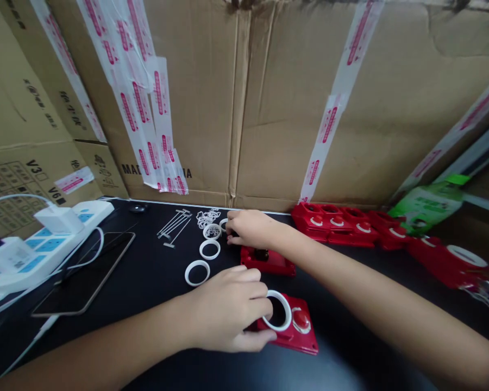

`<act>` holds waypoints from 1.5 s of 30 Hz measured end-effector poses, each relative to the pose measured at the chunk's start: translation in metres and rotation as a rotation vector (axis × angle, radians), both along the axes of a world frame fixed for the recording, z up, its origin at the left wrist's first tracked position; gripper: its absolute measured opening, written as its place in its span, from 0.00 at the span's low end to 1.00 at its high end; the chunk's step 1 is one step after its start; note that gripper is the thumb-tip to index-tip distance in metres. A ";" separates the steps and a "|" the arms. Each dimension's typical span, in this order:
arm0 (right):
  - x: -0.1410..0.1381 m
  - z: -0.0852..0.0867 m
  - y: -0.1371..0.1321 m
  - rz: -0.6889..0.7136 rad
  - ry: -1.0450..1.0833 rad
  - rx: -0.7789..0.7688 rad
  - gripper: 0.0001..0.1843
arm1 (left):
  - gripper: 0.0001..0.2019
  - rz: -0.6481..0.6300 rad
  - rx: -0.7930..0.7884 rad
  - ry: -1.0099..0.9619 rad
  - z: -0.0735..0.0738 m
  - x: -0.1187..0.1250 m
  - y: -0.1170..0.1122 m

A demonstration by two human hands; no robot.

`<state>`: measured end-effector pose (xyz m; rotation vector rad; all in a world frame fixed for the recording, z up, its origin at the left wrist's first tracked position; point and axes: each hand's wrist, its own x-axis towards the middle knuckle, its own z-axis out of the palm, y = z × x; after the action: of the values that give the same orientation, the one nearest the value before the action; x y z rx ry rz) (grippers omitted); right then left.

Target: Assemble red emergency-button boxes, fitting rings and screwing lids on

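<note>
My left hand point(238, 309) grips the left edge of a red plastic housing point(293, 343). Its thumb lies along the front and its fingers curl at a white ring point(287, 312) set on the housing. Right of that ring sits a red dome button point(301, 319) with a white surround. My right hand point(244, 228) reaches farther back with bent fingers, beside a small white ring point(223, 224) that it partly covers. What its fingertips touch is hidden. Under that wrist lies another red housing point(275, 263) with a dark part in its opening.
Two loose white rings point(209, 249) lie left of my hands, near a ring holding small metal parts point(212, 232), white clips point(207, 217) and T-shaped rods point(173, 225). Red housings point(342, 225) and a green bottle point(430, 203) stand right; a phone point(85, 274) and power strip point(44, 247) left.
</note>
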<state>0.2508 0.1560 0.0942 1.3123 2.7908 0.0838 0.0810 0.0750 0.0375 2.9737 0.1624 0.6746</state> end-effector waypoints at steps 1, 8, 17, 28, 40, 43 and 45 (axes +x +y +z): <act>-0.003 0.001 0.000 -0.007 -0.002 -0.003 0.11 | 0.12 -0.005 -0.001 -0.004 0.000 0.000 0.000; 0.010 0.021 -0.004 -0.068 0.182 0.046 0.10 | 0.07 -0.016 -0.061 -0.047 0.006 -0.001 -0.002; 0.072 0.027 -0.065 -0.133 0.516 0.156 0.03 | 0.08 0.444 -0.032 0.009 0.006 -0.001 0.016; 0.072 -0.025 -0.097 -0.148 0.518 0.158 0.08 | 0.08 0.399 -0.085 0.066 -0.004 -0.001 0.021; 0.057 -0.013 -0.099 -0.077 0.047 0.289 0.14 | 0.07 0.319 -0.236 0.016 -0.002 0.001 0.022; 0.048 -0.005 -0.100 -0.076 -0.020 0.220 0.12 | 0.08 0.304 -0.243 0.017 -0.002 0.001 0.024; 0.044 0.001 -0.098 -0.082 -0.030 0.187 0.11 | 0.08 0.285 -0.254 0.011 -0.003 0.000 0.025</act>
<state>0.2952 0.0577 0.0950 1.4491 2.7570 0.3661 0.0814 0.0999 0.0349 2.7344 0.6327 0.6109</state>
